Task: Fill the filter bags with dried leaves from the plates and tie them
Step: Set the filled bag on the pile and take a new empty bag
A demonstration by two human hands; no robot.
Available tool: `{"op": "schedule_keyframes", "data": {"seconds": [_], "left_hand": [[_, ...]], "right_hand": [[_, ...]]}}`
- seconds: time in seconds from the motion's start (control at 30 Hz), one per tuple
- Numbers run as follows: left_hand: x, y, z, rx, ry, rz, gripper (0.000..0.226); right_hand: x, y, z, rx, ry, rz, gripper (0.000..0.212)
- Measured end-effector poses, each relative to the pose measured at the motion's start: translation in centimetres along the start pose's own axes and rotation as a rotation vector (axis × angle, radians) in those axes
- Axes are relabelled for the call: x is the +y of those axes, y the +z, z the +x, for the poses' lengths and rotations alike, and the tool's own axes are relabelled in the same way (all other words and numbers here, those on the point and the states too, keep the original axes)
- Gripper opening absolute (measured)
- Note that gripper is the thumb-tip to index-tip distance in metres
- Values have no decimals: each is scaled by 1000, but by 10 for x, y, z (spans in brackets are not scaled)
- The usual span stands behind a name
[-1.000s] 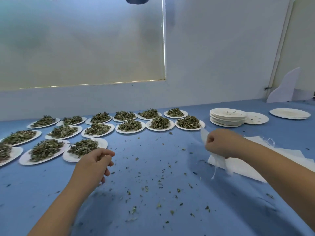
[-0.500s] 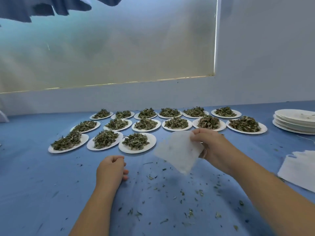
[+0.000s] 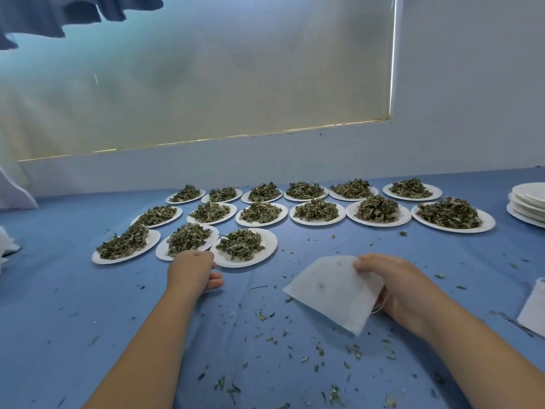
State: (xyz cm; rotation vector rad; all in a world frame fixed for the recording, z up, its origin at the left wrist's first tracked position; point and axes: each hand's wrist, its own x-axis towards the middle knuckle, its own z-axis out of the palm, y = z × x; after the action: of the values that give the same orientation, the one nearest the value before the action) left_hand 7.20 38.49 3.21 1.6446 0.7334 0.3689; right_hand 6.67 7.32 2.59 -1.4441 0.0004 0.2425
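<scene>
My right hand (image 3: 398,286) pinches a flat white filter bag (image 3: 333,290) by its right edge, just above the blue table; a thin string shows under the palm. My left hand (image 3: 191,271) hovers with curled fingers at the near rim of a white plate (image 3: 265,249) heaped with dried green leaves (image 3: 240,244). It holds nothing that I can see. Several more plates of leaves (image 3: 317,209) stand in rows behind.
A stack of bare white plates (image 3: 528,202) sits at the far right. More white filter bags (image 3: 532,308) lie at the right edge. Leaf crumbs (image 3: 265,338) scatter over the blue tablecloth (image 3: 59,320). White cloth (image 3: 6,243) lies at the left edge.
My right hand carried the filter bag from the pile at the right toward the middle and lowered it. My left hand moved forward to the nearest plate's rim. The view swung left.
</scene>
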Motion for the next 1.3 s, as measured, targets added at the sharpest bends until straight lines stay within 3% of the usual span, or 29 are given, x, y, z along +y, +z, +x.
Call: {"op": "schedule_keyframes", "data": {"seconds": [0.13, 0.2, 0.3, 0.43, 0.6, 0.7, 0.97, 1.1, 1.3], "left_hand": [[6, -1, 23, 13, -101, 76, 15], [11, 1, 27, -38, -113, 154, 9], [17, 6, 30, -104, -97, 290, 23], [20, 10, 34, -123, -109, 386, 24], [22, 11, 38, -122, -186, 263, 24], [22, 10, 39, -137, -201, 195, 11], [21, 7, 37, -245, -201, 92, 9], [20, 9, 26, -350, -174, 132, 12], [16, 24, -20, -617, -191, 173, 13]], "right_hand": [[-2, -1, 2, 38, 13, 7, 13], [-2, -2, 3, 58, 21, 6, 13], [-3, -3, 4, 82, 36, 3, 17], [-3, -2, 4, 88, 43, -9, 15], [-6, -6, 4, 94, 26, 12, 16], [-9, -9, 4, 114, 23, 48, 13], [-22, -31, 2, 271, 15, 215, 10], [-27, -43, 2, 436, -15, 289, 3], [-32, -57, -2, 535, -54, 369, 5]]}}
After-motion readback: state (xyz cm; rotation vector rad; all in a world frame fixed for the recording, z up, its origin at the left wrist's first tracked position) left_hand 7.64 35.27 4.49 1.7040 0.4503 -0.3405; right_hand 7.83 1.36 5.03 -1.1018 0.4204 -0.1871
